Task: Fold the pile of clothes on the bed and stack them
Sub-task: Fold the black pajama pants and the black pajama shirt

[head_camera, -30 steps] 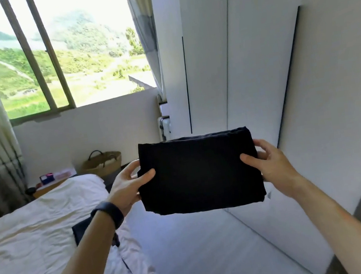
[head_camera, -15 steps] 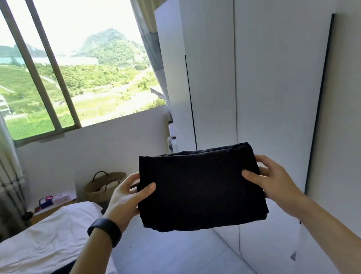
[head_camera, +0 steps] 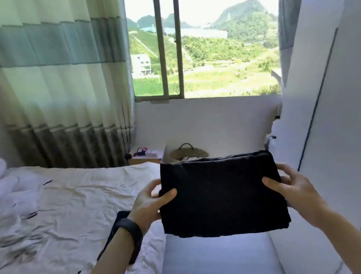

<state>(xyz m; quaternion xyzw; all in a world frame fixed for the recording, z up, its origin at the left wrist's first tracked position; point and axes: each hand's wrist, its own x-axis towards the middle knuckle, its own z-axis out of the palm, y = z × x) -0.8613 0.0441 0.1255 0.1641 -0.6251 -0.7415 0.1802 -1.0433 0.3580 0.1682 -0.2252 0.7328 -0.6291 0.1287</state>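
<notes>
Home bedroom, rumpled bed (head_camera: 69,210), curtained window (head_camera: 204,47), wardrobe (head_camera: 345,113)

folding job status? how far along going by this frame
Done: one black garment is folded into a rectangle. In hand: left hand and right hand hold its sides above the floor beside the bed. Left: stacking it; a dark item lies on the bed, mostly behind the left forearm. No unfolded clothes visible.

Folded black garment (head_camera: 221,197): kind not tellable. It hides most fingers of left hand (head_camera: 148,205) and right hand (head_camera: 298,192) (thumbs in front), plus woven basket's (head_camera: 187,153) lower half. Dark cloth (head_camera: 106,246) mostly behind left forearm. Nightstand (head_camera: 147,157) items too small.
</notes>
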